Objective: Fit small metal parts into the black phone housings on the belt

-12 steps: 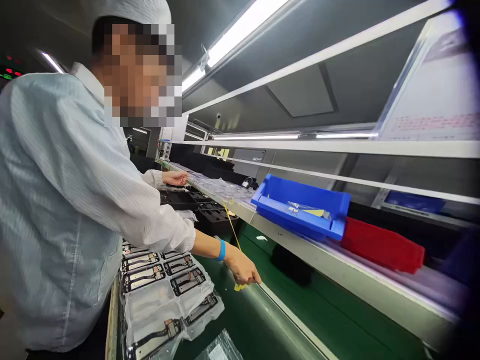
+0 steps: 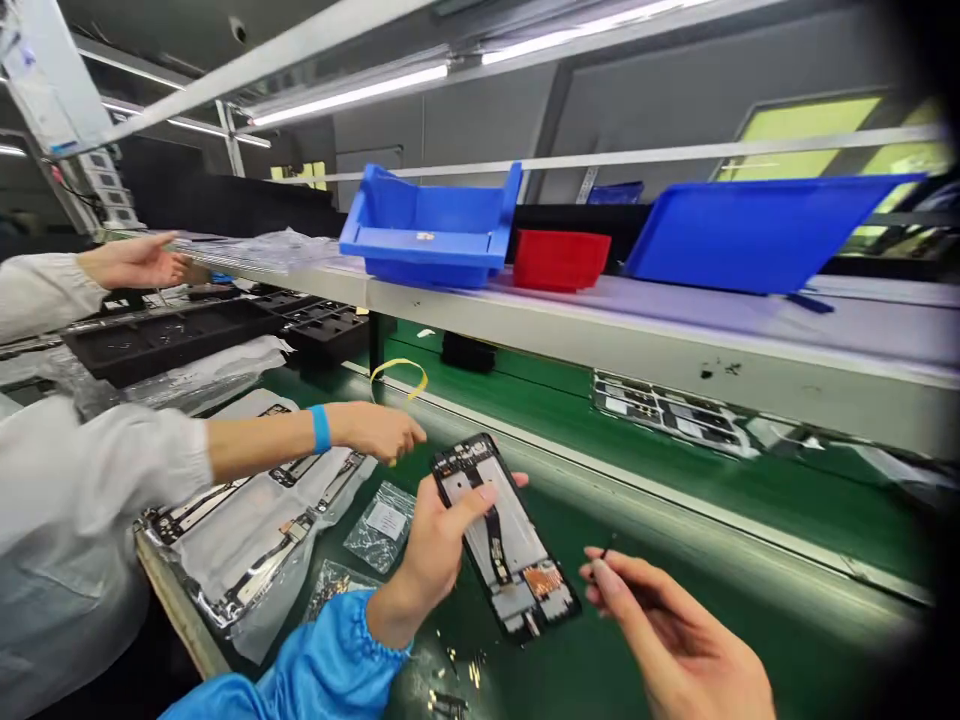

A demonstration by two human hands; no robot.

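My left hand (image 2: 442, 540), in a blue sleeve, grips an opened phone (image 2: 517, 545) by its edge, thumb across its inner side. A black flex cable, a silver plate and a copper-coloured patch show inside the phone, which is tilted. Just right of it, my right hand (image 2: 667, 625) pinches a tiny dark part (image 2: 606, 550) between thumb and forefinger; its kind is too small to tell. Below the phone, several small gold and black pieces (image 2: 469, 675) lie on the green bench (image 2: 592, 670).
At left, a co-worker's hand (image 2: 379, 430) with a blue wristband reaches over a tray of phone frames (image 2: 255, 590). Clear bags (image 2: 382, 525) lie between us. Above the bench runs a shelf (image 2: 637, 330) with a blue bin (image 2: 427, 235) and a red bin (image 2: 561, 260).
My view has swung right and down, bringing both my hands, the phone and the small pieces into sight. The co-worker now appears further left, arm still stretched over the bench.
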